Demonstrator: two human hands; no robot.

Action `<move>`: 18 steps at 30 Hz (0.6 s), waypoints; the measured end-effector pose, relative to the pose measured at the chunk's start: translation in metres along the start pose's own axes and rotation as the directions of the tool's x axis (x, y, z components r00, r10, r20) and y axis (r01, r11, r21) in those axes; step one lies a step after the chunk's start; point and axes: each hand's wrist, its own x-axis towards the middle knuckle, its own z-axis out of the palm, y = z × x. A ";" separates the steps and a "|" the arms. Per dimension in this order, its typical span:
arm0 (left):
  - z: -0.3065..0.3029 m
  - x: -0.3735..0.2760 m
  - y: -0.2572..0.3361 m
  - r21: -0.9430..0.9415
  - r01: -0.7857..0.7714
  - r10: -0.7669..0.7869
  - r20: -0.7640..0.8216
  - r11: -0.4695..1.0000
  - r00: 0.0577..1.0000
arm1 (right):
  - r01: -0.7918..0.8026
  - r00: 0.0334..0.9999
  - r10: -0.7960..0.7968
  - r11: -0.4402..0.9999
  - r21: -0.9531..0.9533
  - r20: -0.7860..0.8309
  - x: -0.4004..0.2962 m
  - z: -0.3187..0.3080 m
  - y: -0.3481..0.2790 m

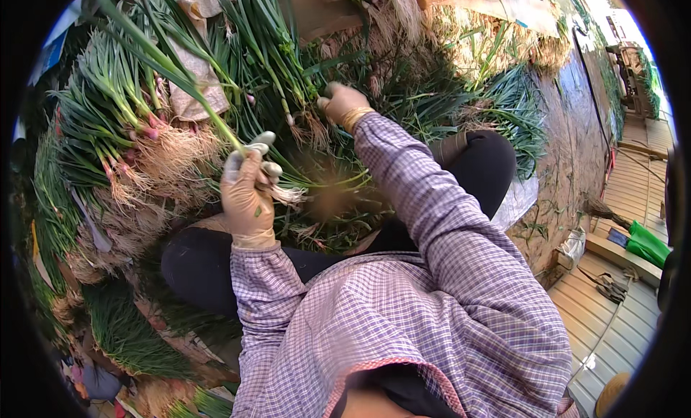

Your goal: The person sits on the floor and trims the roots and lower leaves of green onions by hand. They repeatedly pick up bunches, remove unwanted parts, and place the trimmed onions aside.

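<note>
My left hand (pixel 249 188), in a thin pale glove with whitish fingertips, grips a green onion (pixel 218 121) near its root end; its long leaves rise to the upper left and white roots (pixel 286 194) stick out to the right of the fingers. My right hand (pixel 344 102), gloved too, reaches forward with bent fingers at a bunch of green onions (pixel 286 83) with stringy roots; whether it holds any of them I cannot tell. Left of my left hand lies a large heap of green onions with reddish bulbs (pixel 148 129) and tangled roots. A dirty whitish cloth (pixel 200 91) lies among the leaves.
Loose leaves and trimmings (pixel 334 229) cover the ground between my crossed legs. More green onions (pixel 513 116) lie beyond my right knee, beside a wet brown ground sheet (pixel 572 148). A broom (pixel 607 210), a green bag (pixel 648 245) and ridged metal panels (pixel 599 310) are at right.
</note>
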 end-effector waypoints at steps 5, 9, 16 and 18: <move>-0.022 0.010 -0.041 -0.013 0.425 -0.422 0.085 0.905 0.903 | 0.261 0.954 -0.222 0.945 0.195 -0.203 -0.034 -0.007 0.005; 0.004 0.013 -0.056 0.095 0.479 -0.478 -0.029 0.873 0.878 | 0.439 0.821 -0.540 0.805 0.399 0.187 -0.104 -0.027 0.000; -0.014 0.015 -0.076 0.303 0.452 -0.453 -0.071 0.839 0.889 | 0.550 0.829 -0.499 0.809 0.207 -0.251 -0.080 -0.050 -0.032; -0.014 0.012 -0.078 0.281 0.438 -0.441 -0.058 0.854 0.896 | 0.463 0.884 -0.464 0.849 0.254 -0.060 -0.060 -0.027 -0.035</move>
